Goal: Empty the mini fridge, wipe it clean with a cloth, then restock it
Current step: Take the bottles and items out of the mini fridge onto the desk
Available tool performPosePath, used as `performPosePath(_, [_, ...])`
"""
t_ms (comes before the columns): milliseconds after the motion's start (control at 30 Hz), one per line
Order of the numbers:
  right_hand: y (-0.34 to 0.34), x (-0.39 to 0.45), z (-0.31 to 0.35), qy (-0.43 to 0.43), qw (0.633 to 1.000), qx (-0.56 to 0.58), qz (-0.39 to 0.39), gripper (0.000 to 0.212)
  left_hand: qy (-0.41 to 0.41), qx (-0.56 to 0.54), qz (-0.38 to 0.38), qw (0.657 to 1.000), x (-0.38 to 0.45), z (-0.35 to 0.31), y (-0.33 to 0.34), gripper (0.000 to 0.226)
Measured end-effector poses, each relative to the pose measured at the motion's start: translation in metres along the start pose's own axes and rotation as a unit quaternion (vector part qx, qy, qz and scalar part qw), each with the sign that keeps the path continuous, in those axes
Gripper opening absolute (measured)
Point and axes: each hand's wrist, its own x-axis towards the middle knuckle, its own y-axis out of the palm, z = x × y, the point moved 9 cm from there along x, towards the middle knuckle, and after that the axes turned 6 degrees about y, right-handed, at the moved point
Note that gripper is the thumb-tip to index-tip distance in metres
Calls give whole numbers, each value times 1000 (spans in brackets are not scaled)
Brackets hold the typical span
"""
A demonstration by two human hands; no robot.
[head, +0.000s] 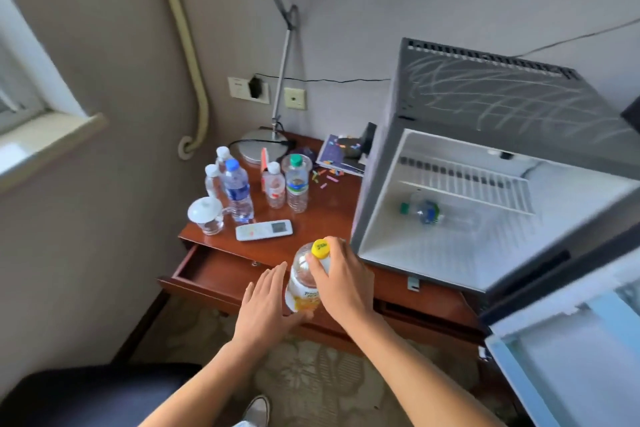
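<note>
Bottle (304,279): yellow cap, orange label | right hand (341,282) grip holds it | left hand (265,305) flat

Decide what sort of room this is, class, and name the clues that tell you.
Probably a hotel or guest room: a mini fridge stands open on a wooden desk, beside a desk lamp, small water bottles and a remote control.

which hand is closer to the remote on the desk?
Left, though narrowly. The left hand lies open below the white remote, fingertips toward it. The right hand grips the yellow-capped bottle, below and further right of the remote.
</note>
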Motion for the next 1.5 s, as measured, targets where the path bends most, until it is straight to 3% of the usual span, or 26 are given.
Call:
performPosePath(300, [75, 119, 4, 126, 990, -23, 54, 28, -17, -8, -25, 1000, 43, 62, -43, 75])
performPosePath(700, [108, 170, 7, 173, 981, -34, 78, 30, 11, -20, 7, 1000, 87, 98, -54, 76])
performPosePath(833, [107, 160, 1, 195, 977, 9, 84, 51, 33, -34, 8, 999, 88, 85, -51, 79])
performPosePath(900, [100, 149, 0, 175, 983, 4, 58, 62, 45, -22, 11, 999, 87, 75, -47, 82])
performPosePath(1100, [71, 87, 7, 28, 998, -46, -22, 50, 75, 46, 1, 996, 78, 35, -22, 82])
performPosePath(1233, [56, 33, -7, -59, 996, -56, -22, 51, 87, 75, -2, 993, 61, -9, 3, 77])
performPosePath(1500, [8, -37, -126, -40, 993, -106, -21, 49, 113, 121, 27, 986, 9, -112, 84, 78])
